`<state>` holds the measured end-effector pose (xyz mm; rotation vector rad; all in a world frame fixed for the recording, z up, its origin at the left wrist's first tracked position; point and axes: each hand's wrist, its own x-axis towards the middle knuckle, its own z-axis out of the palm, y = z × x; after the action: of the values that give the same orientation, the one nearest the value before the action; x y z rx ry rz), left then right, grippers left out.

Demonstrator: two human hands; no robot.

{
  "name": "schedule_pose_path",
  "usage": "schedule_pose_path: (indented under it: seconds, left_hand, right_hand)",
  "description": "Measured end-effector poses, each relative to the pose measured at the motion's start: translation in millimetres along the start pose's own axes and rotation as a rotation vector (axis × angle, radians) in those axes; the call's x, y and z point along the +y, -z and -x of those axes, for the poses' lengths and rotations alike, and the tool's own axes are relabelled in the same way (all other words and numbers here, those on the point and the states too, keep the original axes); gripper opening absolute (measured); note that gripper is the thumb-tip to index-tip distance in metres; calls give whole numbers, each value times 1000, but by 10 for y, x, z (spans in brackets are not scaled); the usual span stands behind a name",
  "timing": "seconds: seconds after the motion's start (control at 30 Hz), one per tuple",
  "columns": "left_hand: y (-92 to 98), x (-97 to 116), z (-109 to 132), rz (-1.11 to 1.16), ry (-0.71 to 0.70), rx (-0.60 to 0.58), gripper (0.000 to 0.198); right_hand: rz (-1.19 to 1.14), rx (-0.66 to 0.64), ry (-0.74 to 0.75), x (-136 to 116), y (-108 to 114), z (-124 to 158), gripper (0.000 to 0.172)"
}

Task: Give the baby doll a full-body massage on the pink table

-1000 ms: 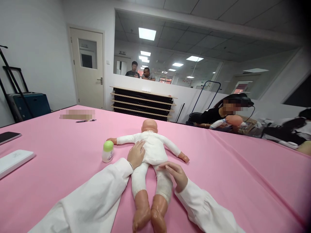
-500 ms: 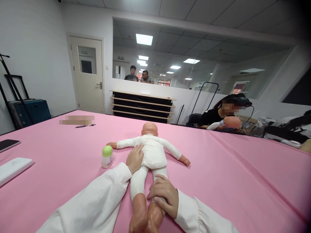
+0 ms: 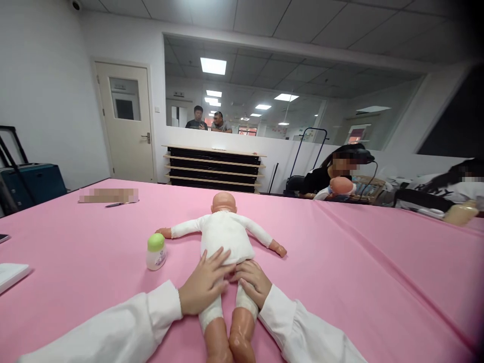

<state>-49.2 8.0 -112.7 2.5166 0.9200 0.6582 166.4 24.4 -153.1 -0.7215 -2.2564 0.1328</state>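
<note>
A baby doll (image 3: pixel 227 239) with a white cloth body lies on the pink table, arms spread out and bald head away from me. Its brown lower legs point toward me. My left hand (image 3: pixel 206 282) is open, with fingers spread over the doll's lower trunk and upper left-side leg. Curled over the top of the other leg is my right hand (image 3: pixel 252 281), its fingers close together around the thigh. The two hands' fingertips almost meet at the doll's hips. Left of the doll stands a small white bottle with a green cap (image 3: pixel 156 251).
A white device (image 3: pixel 13 276) and part of a phone (image 3: pixel 3 237) lie at the pink table's (image 3: pixel 340 292) left edge. A pen (image 3: pixel 115 204) lies farther back. Beyond the table, a person (image 3: pixel 317 176) wearing a headset is beside another doll (image 3: pixel 342 186).
My right hand has slid from the doll's lower leg up to its thigh. My left hand has come down from the trunk's side toward the hip. The view has shifted slightly right.
</note>
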Motion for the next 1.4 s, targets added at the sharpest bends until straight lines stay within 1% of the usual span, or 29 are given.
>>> schedule_pose_path:
  seconds: [0.07, 0.13, 0.17, 0.23, 0.3, 0.33, 0.37, 0.4, 0.43, 0.47, 0.53, 0.6, 0.7, 0.8, 0.87, 0.93, 1.0, 1.07, 1.13, 1.2, 1.23, 1.27, 1.3, 1.33, 1.4]
  left_hand:
    - [13, 111, 158, 70, -78, -104, 37]
    - [16, 202, 291, 178, -101, -126, 34]
    - [12, 233, 342, 264, -104, -111, 33]
    - [0, 258, 402, 532, -92, -39, 35]
    - [-11, 229, 401, 792, -51, 107, 41]
    - [-15, 196, 379, 848, -20, 190, 41]
    - [-19, 152, 347, 836, 18, 268, 40]
    - [-22, 102, 308, 768, 54, 328, 37]
    - [-28, 47, 267, 665, 88, 355, 33]
    - [-35, -6, 227, 558, 113, 352, 30]
    - [-54, -93, 167, 384, 139, 291, 29]
    - [-71, -129, 151, 271, 125, 211, 34]
    - [-65, -74, 202, 190, 68, 78, 40]
    - [-33, 61, 292, 153, 14, -11, 33]
    - [-24, 151, 349, 160, -13, -5, 27]
    - [-33, 221, 400, 230, -23, 59, 26]
    - [-48, 259, 435, 387, -17, 140, 32]
    - [-54, 259, 444, 575, -16, 209, 40]
    - [-46, 219, 416, 677, -1, 289, 43]
    - [-36, 153, 357, 636, 48, 381, 37]
    - [-34, 117, 323, 567, 83, 406, 30]
    - [-35, 84, 291, 483, 121, 404, 24]
    - [-40, 57, 267, 399, 156, 373, 20]
    - [-48, 39, 254, 320, 181, 324, 23]
    - [-66, 35, 267, 214, 170, 196, 30]
  right_hand:
    - [8, 1, -11, -22, 6, -7, 50]
    - [12, 0, -9, -25, 12, -9, 50]
    - [12, 5, -3, -21, 13, -8, 50]
    - [22, 9, 2, -8, 6, -2, 52]
    - [40, 2, -8, 2, -6, 5, 55]
    - [46, -2, -12, 1, -13, 8, 56]
    - [47, -3, -15, -4, -19, 11, 56]
    - [42, -6, -18, -14, -26, 13, 55]
    - [32, -13, -23, -30, -33, 14, 53]
    - [19, -17, -32, -49, -41, 15, 52]
    - [-9, -14, -49, -95, -58, 17, 47]
    - [-28, 0, -52, -138, -77, 17, 42]
    - [-22, 10, -42, -175, -96, 13, 44]
    - [4, 5, -42, -177, -96, 1, 49]
    - [20, 1, -47, -168, -92, -6, 51]
    - [40, -9, -50, -157, -94, -9, 55]
    - [56, -19, -50, -148, -103, -7, 58]
    - [54, -11, -52, -145, -115, -2, 59]
    - [36, 11, -50, -151, -121, 1, 57]
    - [21, 27, -49, -163, -118, 2, 54]
    - [17, 28, -50, -169, -113, 0, 53]
    - [16, 23, -50, -175, -106, -2, 51]
    - [17, 17, -50, -179, -99, -6, 50]
    - [14, 11, -47, -182, -93, -8, 49]
    - [2, 3, -35, -183, -85, -10, 46]
